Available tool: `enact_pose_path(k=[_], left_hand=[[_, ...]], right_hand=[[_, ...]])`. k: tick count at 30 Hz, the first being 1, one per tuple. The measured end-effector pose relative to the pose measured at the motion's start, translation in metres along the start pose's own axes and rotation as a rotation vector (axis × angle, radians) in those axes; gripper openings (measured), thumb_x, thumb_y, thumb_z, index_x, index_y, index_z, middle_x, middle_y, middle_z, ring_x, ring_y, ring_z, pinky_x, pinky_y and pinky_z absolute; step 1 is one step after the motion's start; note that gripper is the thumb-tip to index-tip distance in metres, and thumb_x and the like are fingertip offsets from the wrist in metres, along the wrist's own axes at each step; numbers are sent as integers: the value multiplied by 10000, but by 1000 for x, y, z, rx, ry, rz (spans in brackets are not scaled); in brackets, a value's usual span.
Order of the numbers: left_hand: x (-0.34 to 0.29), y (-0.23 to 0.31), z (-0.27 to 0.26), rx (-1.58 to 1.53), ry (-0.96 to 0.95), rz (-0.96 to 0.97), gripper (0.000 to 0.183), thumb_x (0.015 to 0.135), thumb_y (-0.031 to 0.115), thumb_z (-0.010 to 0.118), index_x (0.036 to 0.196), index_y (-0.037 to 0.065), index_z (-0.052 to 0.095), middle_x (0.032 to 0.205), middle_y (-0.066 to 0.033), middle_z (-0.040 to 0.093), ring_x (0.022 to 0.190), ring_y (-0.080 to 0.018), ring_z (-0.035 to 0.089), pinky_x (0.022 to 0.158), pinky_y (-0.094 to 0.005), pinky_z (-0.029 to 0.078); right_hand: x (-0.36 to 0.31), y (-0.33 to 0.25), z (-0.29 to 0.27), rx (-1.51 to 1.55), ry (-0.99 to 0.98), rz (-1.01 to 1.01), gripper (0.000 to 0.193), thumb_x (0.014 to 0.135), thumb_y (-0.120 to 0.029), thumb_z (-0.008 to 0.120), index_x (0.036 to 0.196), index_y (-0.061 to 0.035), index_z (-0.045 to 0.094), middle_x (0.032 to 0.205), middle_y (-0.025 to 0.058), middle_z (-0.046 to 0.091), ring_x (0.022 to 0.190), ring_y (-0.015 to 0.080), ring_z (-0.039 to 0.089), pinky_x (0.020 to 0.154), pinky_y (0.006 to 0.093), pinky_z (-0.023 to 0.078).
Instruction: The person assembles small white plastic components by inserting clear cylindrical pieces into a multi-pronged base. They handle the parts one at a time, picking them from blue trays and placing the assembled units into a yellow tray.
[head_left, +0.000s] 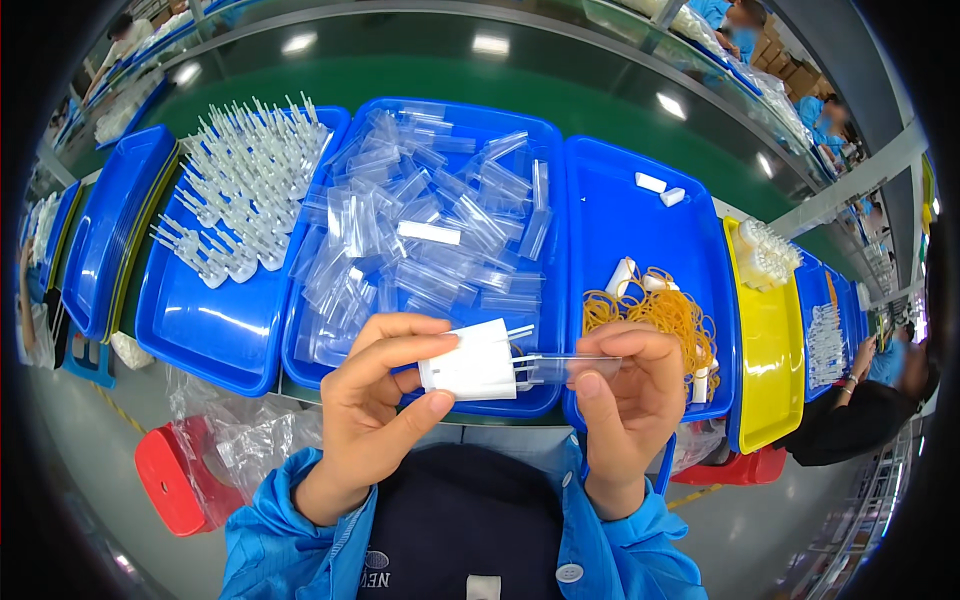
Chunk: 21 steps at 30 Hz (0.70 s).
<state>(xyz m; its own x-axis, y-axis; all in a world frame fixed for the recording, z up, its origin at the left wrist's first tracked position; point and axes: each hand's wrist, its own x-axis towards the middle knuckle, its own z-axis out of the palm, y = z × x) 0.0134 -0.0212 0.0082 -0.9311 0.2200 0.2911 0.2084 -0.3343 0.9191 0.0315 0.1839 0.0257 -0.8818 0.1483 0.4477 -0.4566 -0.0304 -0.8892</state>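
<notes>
My left hand (372,405) grips a white power adapter (478,362) between thumb and fingers, its metal pins pointing right. My right hand (634,400) pinches a small clear plastic sleeve (553,369), whose left end meets the lower pin; the upper pin stands bare. How far the pin reaches into the sleeve I cannot tell. Right behind both hands lies a blue tray (552,300) heaped with clear plastic sleeves (420,200). One white piece (429,233) rests on that heap.
At left, a blue tray (180,340) carries many upright white adapters (245,180). At right, another blue tray (640,225) holds tan rubber bands (660,325) and white pieces. Beyond it stands a yellow tray (768,370). Red stools (168,480) are below; a green conveyor (400,65) runs behind.
</notes>
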Motion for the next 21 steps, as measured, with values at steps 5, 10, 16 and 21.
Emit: enact_pose_path(k=[5,10,16,21], left_hand=[[0,1,0,14,-1,-4,343,838,-71,643,1179,-64,605,1257,-177,475,1151,-259,564,950,-360,524],[0,0,1,19,10,-5,348,834,-70,651,1180,-66,609,1242,-177,489,1137,-254,578,938,-347,535],[0,-1,2,25,16,10,363,830,-80,652,1189,-66,606,1236,-178,493,1134,-252,582,928,-339,550],[0,0,2,48,14,-6,368,828,-80,655,1192,-64,606,1233,-173,493,1136,-248,582,935,-336,549]], right_hand=[[-1,-5,4,-15,14,25,284,811,78,654,1065,41,533,1042,158,577,859,158,587,793,280,486],[0,-9,3,-43,-30,20,271,804,85,654,1053,51,552,1034,155,580,850,152,595,756,265,489],[2,-8,2,-111,-65,-13,273,794,89,664,1045,53,565,1029,153,581,818,145,603,712,253,483],[1,-4,2,-201,-82,-71,267,791,92,670,1036,53,572,1028,154,580,800,149,608,688,243,481]])
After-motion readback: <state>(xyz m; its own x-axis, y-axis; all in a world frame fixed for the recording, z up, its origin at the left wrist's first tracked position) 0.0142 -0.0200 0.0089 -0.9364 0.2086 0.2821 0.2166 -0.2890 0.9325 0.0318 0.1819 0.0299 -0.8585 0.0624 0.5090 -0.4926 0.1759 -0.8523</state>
